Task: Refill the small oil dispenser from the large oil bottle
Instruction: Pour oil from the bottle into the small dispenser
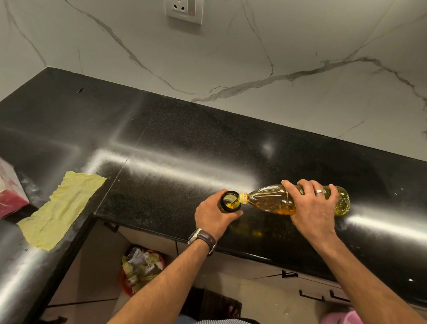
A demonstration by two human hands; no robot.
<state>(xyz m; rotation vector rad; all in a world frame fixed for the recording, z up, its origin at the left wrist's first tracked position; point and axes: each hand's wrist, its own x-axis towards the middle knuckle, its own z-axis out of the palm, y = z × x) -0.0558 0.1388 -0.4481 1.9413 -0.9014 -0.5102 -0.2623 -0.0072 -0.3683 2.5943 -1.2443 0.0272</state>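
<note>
The pour is under way: the right hand (312,202) grips the large oil bottle (271,202) tipped nearly flat, its neck at the small oil dispenser (230,202) gripped by the left hand (215,216) on the table (180,149); next, level the bottle before overflow.

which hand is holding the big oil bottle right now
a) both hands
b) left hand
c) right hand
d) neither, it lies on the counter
c) the right hand grips the tilted large oil bottle, its fingers curled over the body, while the left hand holds the small oil dispenser under the bottle's mouth.
</note>
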